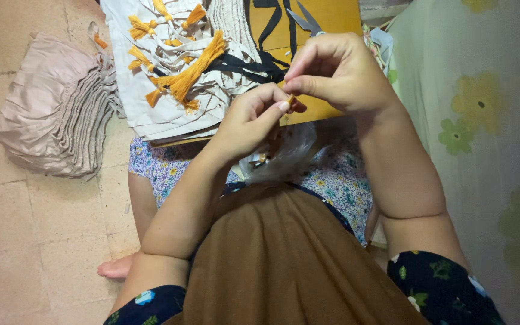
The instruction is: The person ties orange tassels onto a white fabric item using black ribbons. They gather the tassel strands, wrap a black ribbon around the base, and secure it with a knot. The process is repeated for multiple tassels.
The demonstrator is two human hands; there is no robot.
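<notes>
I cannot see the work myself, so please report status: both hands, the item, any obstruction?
Left hand and right hand pinch one small orange piece together. Clear plastic bag on lap below. Stack of cream fabric with orange tassels ahead, untouched. Nothing obstructs.

Two hands, one scissors, two cloth stacks (tassels uncountable).

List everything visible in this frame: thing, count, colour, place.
fabric pieces with tassels: one stack, cream with orange tassels, ahead on lap
black straps: several, black, across the stack
scissors: one, metal, on the mustard board
folded cloth pile: one, pale pink, floor at left
plastic bag: one, clear, on lap
small piece: one, orange, pinched by both hands
left hand: centre
right hand: above it
</notes>
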